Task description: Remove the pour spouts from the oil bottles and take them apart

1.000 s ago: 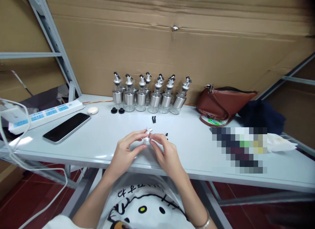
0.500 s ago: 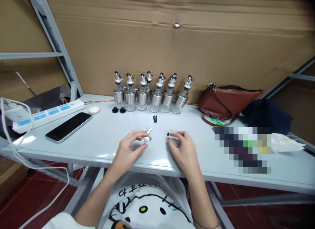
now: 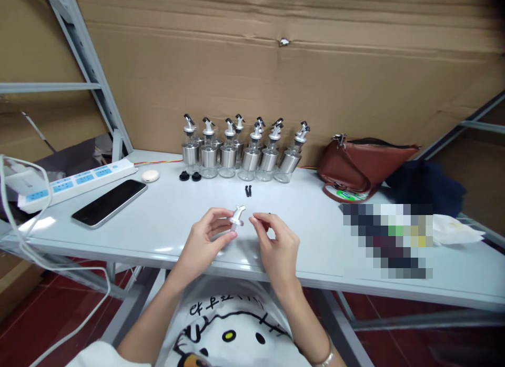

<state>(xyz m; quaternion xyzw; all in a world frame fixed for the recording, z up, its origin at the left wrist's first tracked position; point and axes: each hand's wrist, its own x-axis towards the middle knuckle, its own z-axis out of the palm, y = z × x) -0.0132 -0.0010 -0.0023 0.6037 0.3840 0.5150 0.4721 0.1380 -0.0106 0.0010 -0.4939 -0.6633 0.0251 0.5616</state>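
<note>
1. Head view, hands: the left hand [image 3: 203,241] grips a small white spout [image 3: 237,218] between thumb and fingertips, just above the near part of the table [image 3: 165,220].
2. The spout is tilted, with its narrow tip up and to the right. It is clear of the table top.
3. The right hand [image 3: 278,246] is just beside it, thumb and forefinger pinched together, and the tips are close to the spout but apart from it. I cannot tell if anything small is between them.
4. A dark speck [image 3: 270,214] shows just behind the right fingers; it is too small to tell what it is.
5. Head view, back of the table: a row of bottles [image 3: 240,156] with steel bands and pourer tops stands against the cardboard [image 3: 276,72].
6. Two black caps [image 3: 190,176] lie just left of the row, and a small black part [image 3: 248,190] lies in front of it, between the bottles and the hands.
7. Left side: a phone [image 3: 108,203] lies face up. Behind it are a power strip [image 3: 74,180] and a white puck [image 3: 150,175]. A white cable [image 3: 23,241] loops off the table edge.
8. Right side: a brown bag [image 3: 365,164] lies on the table, with a dark cloth [image 3: 428,191] beside it and a tissue [image 3: 453,229] nearer the edge.
</note>
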